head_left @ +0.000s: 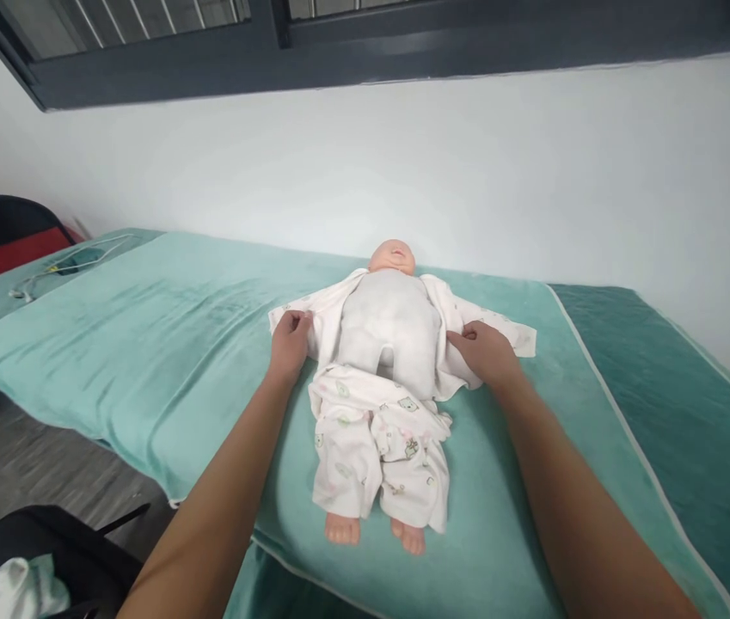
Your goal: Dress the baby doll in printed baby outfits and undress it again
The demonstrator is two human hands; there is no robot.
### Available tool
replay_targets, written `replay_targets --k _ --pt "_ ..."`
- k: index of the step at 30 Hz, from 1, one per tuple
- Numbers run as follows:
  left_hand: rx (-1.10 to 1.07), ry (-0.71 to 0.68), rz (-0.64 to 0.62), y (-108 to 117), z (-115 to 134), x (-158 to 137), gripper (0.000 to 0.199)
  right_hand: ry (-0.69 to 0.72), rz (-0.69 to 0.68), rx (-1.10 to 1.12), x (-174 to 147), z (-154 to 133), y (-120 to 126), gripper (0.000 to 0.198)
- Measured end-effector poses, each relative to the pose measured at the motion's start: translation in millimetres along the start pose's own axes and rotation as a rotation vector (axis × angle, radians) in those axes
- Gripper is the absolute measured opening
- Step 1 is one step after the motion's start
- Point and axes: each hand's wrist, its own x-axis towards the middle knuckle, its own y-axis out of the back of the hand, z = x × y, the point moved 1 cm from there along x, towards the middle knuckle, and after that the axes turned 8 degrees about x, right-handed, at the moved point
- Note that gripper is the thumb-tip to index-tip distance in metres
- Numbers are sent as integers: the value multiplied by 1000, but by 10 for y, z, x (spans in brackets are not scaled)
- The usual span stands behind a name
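A baby doll (394, 258) lies on its back on the green sheet (506, 481), head toward the wall and feet toward me. Its grey-white cloth torso (390, 314) shows between the spread front panels of a white baby jacket (339, 297), whose sleeves stretch out to both sides. Patterned baby trousers (345, 447) are bunched low around its hips and legs, with bare feet below. My left hand (290, 344) pinches the jacket near the sleeve on the left. On the other side, my right hand (486, 348) has its fingers closed on the jacket's right front panel.
A white wall (365, 163) rises behind the bed, under a dark window frame (365, 52). A looped cord (81, 258) lies at the bed's far left. Black chairs stand at the left, one (48, 550) near me with a cloth (16, 589) on it.
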Motion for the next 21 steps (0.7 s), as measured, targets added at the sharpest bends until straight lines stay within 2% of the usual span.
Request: replay_targets --k 2,5,8,11,14,17,19,21 --pt "-134 34 99 32 -57 7 26 4 37 99 9 0 21 28" --pt "-217 70 239 65 -136 36 22 -26 116 250 26 23 60 34" --pt "-194 84 338 105 -182 75 16 -55 195 295 43 111 125 37" --pt "-47 70 401 185 -181 110 12 -96 279 178 63 302 235 34" --pt "166 17 372 276 -142 132 9 -141 288 12 74 521 331 29" --pt "334 -7 328 321 -99 125 9 -171 231 -108 70 630 349 28" --pt "426 -14 309 314 -77 99 9 -121 244 -159 51 593 329 29" --pt "514 -29 288 284 -59 61 9 12 326 -138 3 466 305 27"
